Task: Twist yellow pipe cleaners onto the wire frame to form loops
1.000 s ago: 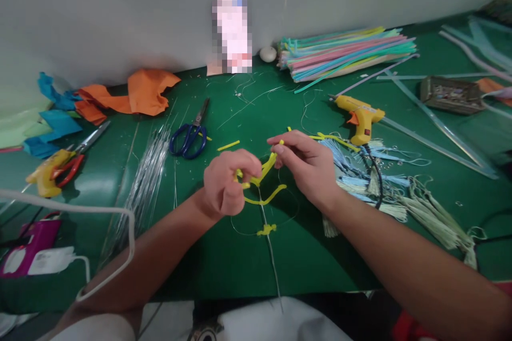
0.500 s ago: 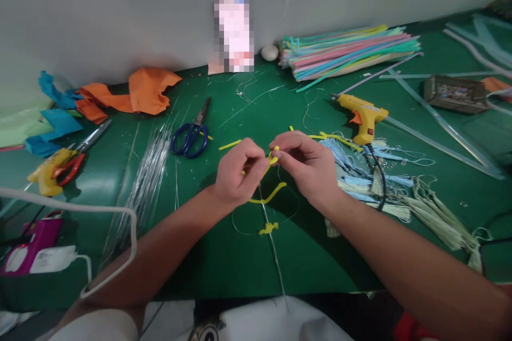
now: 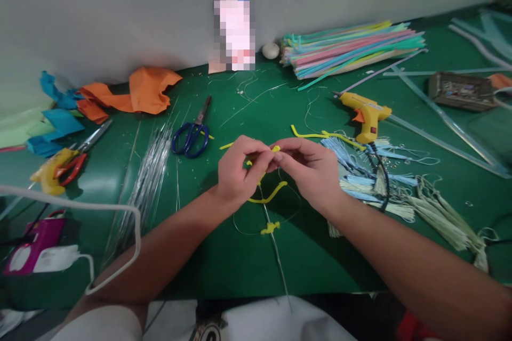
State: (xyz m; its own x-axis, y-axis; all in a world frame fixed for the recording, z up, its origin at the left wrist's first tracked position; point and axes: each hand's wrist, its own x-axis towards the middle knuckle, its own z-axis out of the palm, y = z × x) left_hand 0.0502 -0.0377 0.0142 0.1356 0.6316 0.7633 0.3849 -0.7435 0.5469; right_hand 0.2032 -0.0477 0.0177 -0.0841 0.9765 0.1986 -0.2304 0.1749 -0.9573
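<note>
Over the green table, my left hand (image 3: 241, 168) and my right hand (image 3: 314, 170) meet fingertip to fingertip. Both are closed in a pinch on a yellow pipe cleaner (image 3: 276, 148), mostly hidden by the fingers; its bent end sticks up between them. Just below lies another curved yellow pipe cleaner (image 3: 272, 194). Nearer to me, a small twisted yellow piece (image 3: 271, 228) sits on a thin wire (image 3: 279, 264) that runs toward my lap. A loop of fine thread circles this piece. Beyond my right hand rest more yellow strips (image 3: 308, 135).
Blue-handled scissors (image 3: 190, 138) and a bundle of clear wires (image 3: 150, 170) lie left. On the right are a yellow glue gun (image 3: 366, 112), blue tassels (image 3: 344, 154) and pale tassels (image 3: 444, 218). A pipe cleaner bundle (image 3: 352, 50) lies at the back. A white cable (image 3: 80, 200) crosses my left arm.
My fingertips have drawn closer together around the yellow pipe cleaner, and less of it shows between them. The other things stay where they were; the view has shifted slightly.
</note>
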